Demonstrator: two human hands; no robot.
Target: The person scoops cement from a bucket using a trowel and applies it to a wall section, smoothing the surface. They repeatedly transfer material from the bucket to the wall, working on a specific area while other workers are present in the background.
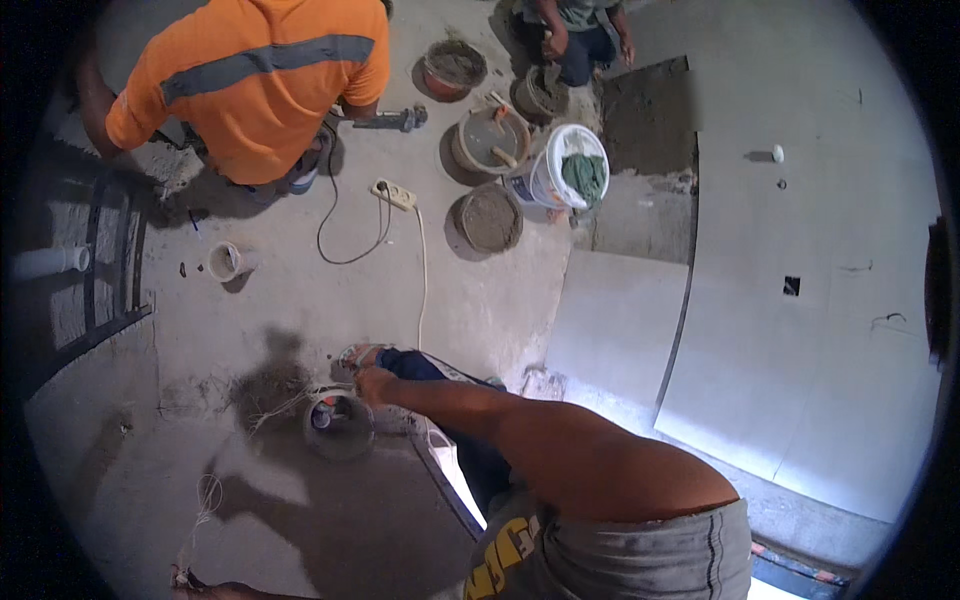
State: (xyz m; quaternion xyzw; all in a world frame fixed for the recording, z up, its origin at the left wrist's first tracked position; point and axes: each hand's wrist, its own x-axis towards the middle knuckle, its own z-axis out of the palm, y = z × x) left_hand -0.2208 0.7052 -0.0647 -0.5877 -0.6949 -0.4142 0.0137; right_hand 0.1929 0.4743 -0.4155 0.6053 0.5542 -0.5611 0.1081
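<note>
Small dark round bucket (pixel 339 426) on the concrete floor (pixel 250 330), low and left of centre; open mouth upward, seen almost from above, so no long axis to speak of; dim inside, with a small pale and bluish object in it, too small to tell what. Just above and right of its rim, the right hand (pixel 372 384), at the end of a bare forearm stretched leftward from the lower right; fingers curled, but whether closed on anything cannot be told; close to the bucket, contact unclear. Left hand not seen for certain. Under the forearm, a dark-clothed leg and a long pale straightedge (pixel 445 470) slanting down to the right. Tangle of thin string (pixel 275 405) left of the bucket. Further up, a white power strip (pixel 394 193) with cables looping over the floor; a cluster of mortar-filled buckets (pixel 488 218) and a white pail (pixel 565 165) holding a green cloth. Large pale tiles (pixel 800 330) laid to the right. Person in an orange shirt (pixel 255 80) crouched at upper left; another person at top centre.
</note>
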